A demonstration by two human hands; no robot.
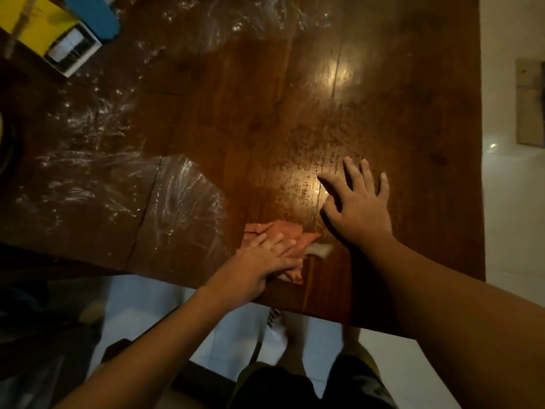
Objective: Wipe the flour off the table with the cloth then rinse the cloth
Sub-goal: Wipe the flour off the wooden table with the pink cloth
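So the cloth sits by the near edge of the table, looks soft and damp, and is probably best bunched from on top. The left hand presses it flat with straight fingers; the right hand rests spread on bare wood. Flour streaks the left side.

Yellow box (blue object alongside)

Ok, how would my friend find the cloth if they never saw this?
Start at the big brown table and go to its near edge. The cloth lies there under the left hand. It is the only orange, crumpled thing, beside a white blob of flour.
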